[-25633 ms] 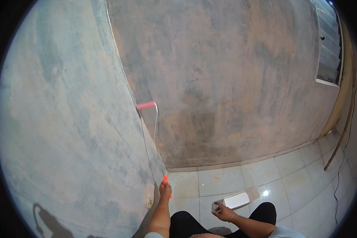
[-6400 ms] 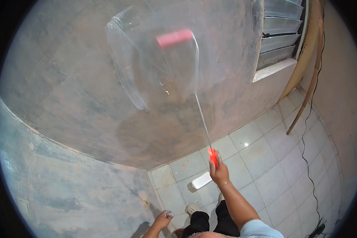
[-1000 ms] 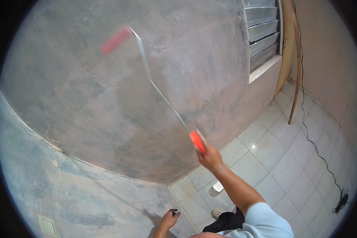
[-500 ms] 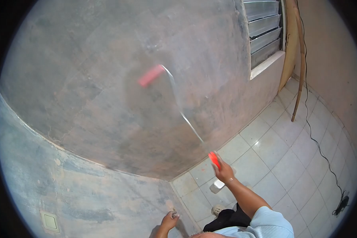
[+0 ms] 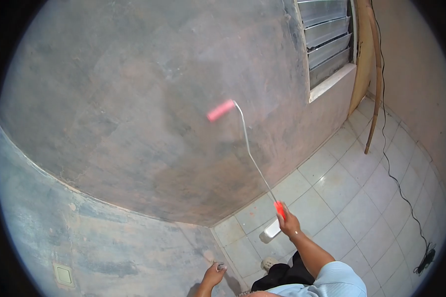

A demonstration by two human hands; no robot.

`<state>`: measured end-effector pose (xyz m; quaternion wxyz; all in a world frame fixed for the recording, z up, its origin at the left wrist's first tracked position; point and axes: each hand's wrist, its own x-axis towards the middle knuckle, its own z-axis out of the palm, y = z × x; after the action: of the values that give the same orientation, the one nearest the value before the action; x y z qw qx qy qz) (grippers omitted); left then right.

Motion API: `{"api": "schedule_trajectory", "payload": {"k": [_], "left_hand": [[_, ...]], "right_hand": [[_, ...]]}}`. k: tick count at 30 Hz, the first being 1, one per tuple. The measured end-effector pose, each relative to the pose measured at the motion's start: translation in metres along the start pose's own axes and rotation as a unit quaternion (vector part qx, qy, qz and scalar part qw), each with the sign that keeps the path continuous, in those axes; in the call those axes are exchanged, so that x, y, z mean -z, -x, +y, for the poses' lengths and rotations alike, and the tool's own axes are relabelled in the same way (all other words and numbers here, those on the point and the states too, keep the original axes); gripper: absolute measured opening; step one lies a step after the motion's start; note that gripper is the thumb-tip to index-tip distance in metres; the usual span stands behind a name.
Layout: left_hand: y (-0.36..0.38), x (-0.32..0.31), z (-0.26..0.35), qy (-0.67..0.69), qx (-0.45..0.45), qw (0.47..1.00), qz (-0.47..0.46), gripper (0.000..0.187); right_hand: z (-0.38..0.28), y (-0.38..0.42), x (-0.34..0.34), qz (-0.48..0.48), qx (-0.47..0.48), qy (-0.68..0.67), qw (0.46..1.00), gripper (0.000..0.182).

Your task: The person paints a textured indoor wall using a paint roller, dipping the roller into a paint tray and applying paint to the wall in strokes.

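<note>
My right hand (image 5: 289, 225) is wrapped round the orange-red handle of a paint roller (image 5: 252, 154). The roller's long, bent metal rod reaches up and left to a pink sleeve, slightly blurred, at the patchy grey-pink wall (image 5: 134, 114). Darker, damp-looking patches surround the sleeve. Low at the adjoining wall, my left hand (image 5: 214, 275) is closed, its fingers curled around something small and greyish that I cannot make out. On the tiles just beside my right hand lies a white, oblong object (image 5: 271, 230), partly covered by that hand.
A louvred window (image 5: 329, 42) is set in the wall at upper right. A curved wooden pole (image 5: 375, 99) leans in the far corner. A black cable (image 5: 399, 190) trails over the tiled floor (image 5: 339, 185). A light switch (image 5: 64, 275) sits on the left wall.
The roller's sleeve has moved right and down along the wall. My right hand has shifted slightly right and down with the handle. My left hand has barely moved.
</note>
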<state>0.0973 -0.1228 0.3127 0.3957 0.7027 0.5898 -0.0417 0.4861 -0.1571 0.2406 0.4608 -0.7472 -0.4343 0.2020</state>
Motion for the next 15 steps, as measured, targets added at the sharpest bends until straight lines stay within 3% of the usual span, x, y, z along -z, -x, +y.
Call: {"api": "schedule_trajectory", "payload": {"k": [4,6,9,10,11,13,15], "left_hand": [[0.009,0.004,0.022,-0.021,0.019,1.000,0.002,0.042],[0.001,0.003,0.040,-0.022,0.019,1.000,0.011,0.042],[-0.005,0.009,0.051,-0.028,0.013,0.999,0.028,0.041],[-0.004,0.006,0.049,-0.004,0.008,1.000,0.024,0.041],[0.001,0.005,0.046,0.019,0.006,1.000,0.017,0.042],[0.003,0.003,0.050,0.019,0.013,1.000,0.016,0.043],[0.012,-0.005,0.042,0.019,0.029,0.999,0.011,0.043]], "right_hand": [[-0.176,-0.122,0.062,0.051,0.056,-0.135,0.988,0.056],[-0.217,-0.161,0.088,0.045,0.088,-0.137,0.986,0.056],[-0.155,-0.146,0.075,0.039,0.070,-0.114,0.990,0.056],[-0.114,-0.129,0.062,0.070,0.097,-0.108,0.987,0.057],[-0.072,-0.102,0.057,-0.005,0.006,-0.075,0.997,0.057],[0.027,-0.043,0.028,0.004,0.023,-0.038,0.999,0.058],[0.048,-0.022,0.025,0.015,0.031,-0.028,0.999,0.058]]}}
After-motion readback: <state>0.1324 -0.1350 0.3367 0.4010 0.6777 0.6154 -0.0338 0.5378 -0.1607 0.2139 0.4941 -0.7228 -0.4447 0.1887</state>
